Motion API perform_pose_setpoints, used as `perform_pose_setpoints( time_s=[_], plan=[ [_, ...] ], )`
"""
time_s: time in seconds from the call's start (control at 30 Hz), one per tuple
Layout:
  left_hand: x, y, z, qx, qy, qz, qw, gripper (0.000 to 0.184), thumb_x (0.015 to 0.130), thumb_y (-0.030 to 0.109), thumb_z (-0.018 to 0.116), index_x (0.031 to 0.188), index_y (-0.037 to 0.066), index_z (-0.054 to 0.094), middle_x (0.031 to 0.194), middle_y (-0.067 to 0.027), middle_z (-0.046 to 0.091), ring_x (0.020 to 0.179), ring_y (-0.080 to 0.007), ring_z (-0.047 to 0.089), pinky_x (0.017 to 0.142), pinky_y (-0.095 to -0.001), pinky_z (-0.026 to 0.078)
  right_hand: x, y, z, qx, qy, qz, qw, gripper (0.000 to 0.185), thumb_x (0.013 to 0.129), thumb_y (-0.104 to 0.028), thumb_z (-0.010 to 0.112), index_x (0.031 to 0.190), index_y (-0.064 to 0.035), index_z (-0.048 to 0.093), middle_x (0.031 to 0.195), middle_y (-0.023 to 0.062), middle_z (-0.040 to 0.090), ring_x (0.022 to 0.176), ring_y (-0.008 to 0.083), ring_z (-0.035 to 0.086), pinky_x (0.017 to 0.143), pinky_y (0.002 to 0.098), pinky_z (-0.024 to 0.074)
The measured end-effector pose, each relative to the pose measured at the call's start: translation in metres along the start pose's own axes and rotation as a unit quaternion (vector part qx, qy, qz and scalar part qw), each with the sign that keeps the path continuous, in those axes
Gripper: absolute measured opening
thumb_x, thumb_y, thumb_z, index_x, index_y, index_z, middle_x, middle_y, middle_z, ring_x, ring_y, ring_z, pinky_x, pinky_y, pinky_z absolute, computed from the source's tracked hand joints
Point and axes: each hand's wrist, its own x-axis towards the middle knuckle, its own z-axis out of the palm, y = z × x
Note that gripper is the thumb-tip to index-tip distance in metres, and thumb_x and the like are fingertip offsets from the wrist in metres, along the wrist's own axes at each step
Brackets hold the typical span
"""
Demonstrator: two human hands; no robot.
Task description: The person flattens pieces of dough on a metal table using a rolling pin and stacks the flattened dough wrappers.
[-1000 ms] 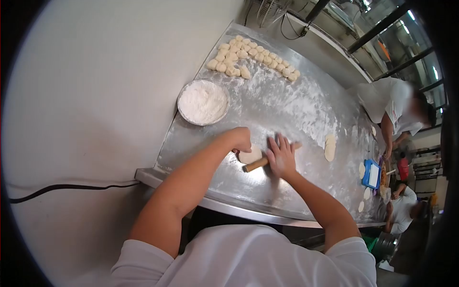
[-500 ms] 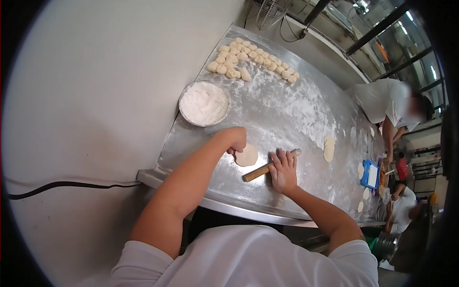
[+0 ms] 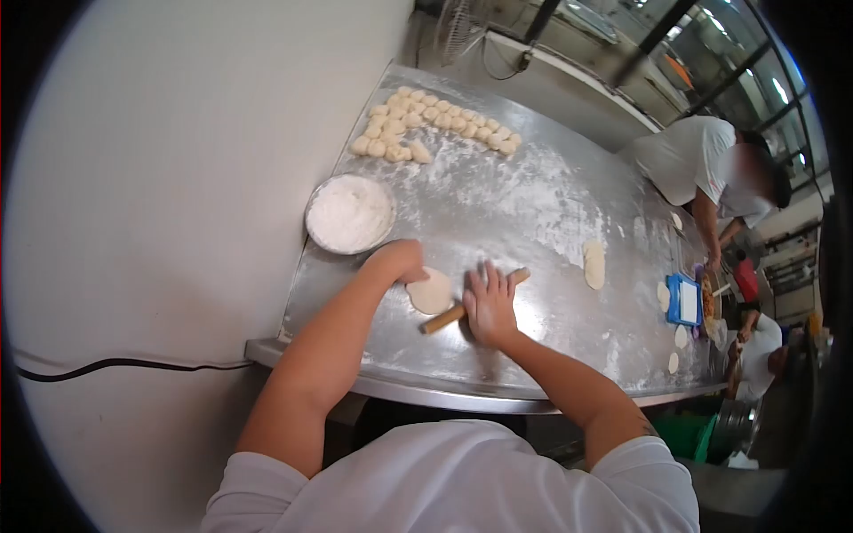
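A flat round of dough [image 3: 430, 291] lies on the metal table, in front of me. My left hand [image 3: 404, 260] is closed at its upper left edge, fingers curled down on the dough. The fingertips are partly hidden. Just to the right, a wooden rolling pin [image 3: 442, 321] lies slantwise beside the dough round. Across the pin's middle rests my right hand [image 3: 490, 306], palm down with fingers stretched out and slightly blurred. A metal bowl of white flour [image 3: 352, 213] stands beyond my left forearm.
Several dough balls [image 3: 391, 124] sit in rows at the table's far end. Overlapping flattened dough pieces [image 3: 594, 265] lie to the right. A blue-framed tray or scale [image 3: 684, 300] is farther right, near two co-workers. A wall [image 3: 160, 195] borders the table's left side.
The camera view has shifted, so the table's contents appear farther left. My right hand and the rolling pin have moved slightly forward, nearer the dough round. My left hand stays at the dough's edge.
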Motion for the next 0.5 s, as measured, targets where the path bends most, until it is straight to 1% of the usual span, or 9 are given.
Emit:
perform_pose_setpoints(
  time_s=[0.07,0.13,0.17,0.2,0.27,0.37,0.4,0.43,0.5],
  plan=[
    [-0.031,0.020,-0.020,-0.011,-0.020,-0.007,1.000,0.050,0.084,0.045,0.082,0.100,-0.003,0.082,0.108,-0.0265,0.078,0.101,-0.0398,0.077,0.091,-0.0478,0.060,-0.022,0.021,-0.013,-0.038,-0.029,-0.095,0.994,0.051,0.102,-0.031,0.062,0.144,-0.0030,0.056,0.155,0.0220,0.049,0.146,0.0411,0.043,0.124,0.0632,0.0271],
    [-0.010,0.004,0.007,0.043,0.029,0.057,0.997,0.044,0.083,0.043,0.086,0.095,0.002,0.082,0.091,-0.0203,0.078,0.084,-0.0342,0.076,0.077,-0.0451,0.058,-0.035,0.039,-0.040,-0.048,-0.093,-0.171,0.980,0.043,0.100,-0.028,0.064,0.135,-0.0045,0.062,0.142,0.0209,0.057,0.140,0.0397,0.049,0.122,0.0604,0.0305],
    [-0.015,0.006,0.009,-0.057,0.045,0.052,0.996,0.039,0.085,0.036,0.085,0.099,0.000,0.080,0.092,-0.0192,0.078,0.086,-0.0308,0.076,0.077,-0.0440,0.059,-0.035,0.052,-0.030,-0.017,-0.111,-0.189,0.976,0.030,0.097,-0.023,0.065,0.121,-0.0060,0.067,0.124,0.0178,0.063,0.131,0.0360,0.057,0.114,0.0527,0.0414],
    [-0.018,0.010,0.012,-0.156,0.056,0.045,0.985,0.035,0.087,0.029,0.085,0.104,-0.002,0.079,0.092,-0.0180,0.078,0.088,-0.0274,0.076,0.076,-0.0430,0.060,-0.034,0.051,-0.034,-0.007,-0.172,-0.164,0.971,0.027,0.096,-0.021,0.065,0.119,-0.0059,0.068,0.122,0.0168,0.064,0.128,0.0357,0.060,0.111,0.0508,0.0454],
    [-0.001,0.013,0.032,-0.401,0.045,-0.003,0.915,0.037,0.091,0.021,0.082,0.116,-0.005,0.073,0.104,-0.0189,0.077,0.092,-0.0294,0.077,0.077,-0.0448,0.061,-0.029,0.028,-0.055,0.017,-0.252,-0.088,0.963,0.025,0.096,-0.017,0.065,0.118,-0.0057,0.072,0.124,0.0167,0.067,0.124,0.0355,0.065,0.105,0.0485,0.0519],
    [0.006,0.045,0.040,-0.474,0.009,-0.016,0.880,0.033,0.092,0.011,0.077,0.121,-0.003,0.071,0.106,-0.0180,0.075,0.092,-0.0261,0.076,0.068,-0.0417,0.061,-0.039,0.000,-0.070,0.065,-0.319,-0.039,0.945,0.026,0.096,-0.012,0.063,0.118,-0.0058,0.077,0.128,0.0193,0.072,0.119,0.0366,0.071,0.101,0.0478,0.0565],
    [0.001,0.068,0.035,-0.428,-0.018,-0.009,0.903,0.031,0.097,0.017,0.074,0.119,-0.004,0.070,0.103,-0.0182,0.075,0.091,-0.0262,0.076,0.062,-0.0417,0.060,-0.043,-0.006,-0.070,0.077,-0.336,-0.045,0.938,0.026,0.096,-0.012,0.064,0.117,-0.0057,0.078,0.127,0.0198,0.073,0.118,0.0364,0.072,0.100,0.0473,0.0573],
    [0.012,0.087,0.033,-0.317,-0.110,0.040,0.941,0.035,0.099,0.019,0.072,0.125,-0.004,0.067,0.110,-0.0174,0.073,0.095,-0.0264,0.076,0.065,-0.0410,0.061,-0.047,-0.011,-0.072,0.087,-0.353,-0.051,0.930,0.026,0.095,-0.012,0.064,0.116,-0.0056,0.079,0.126,0.0204,0.074,0.117,0.0363,0.073,0.098,0.0468,0.0582],
    [0.046,0.132,0.025,-0.076,-0.280,0.134,0.948,0.042,0.104,0.023,0.068,0.135,-0.005,0.062,0.124,-0.0159,0.069,0.103,-0.0268,0.076,0.072,-0.0395,0.063,-0.052,-0.013,-0.061,0.094,-0.367,-0.064,0.923,0.026,0.093,-0.011,0.066,0.114,-0.0055,0.080,0.123,0.0208,0.076,0.115,0.0361,0.074,0.096,0.0464,0.0593]
  ],
)
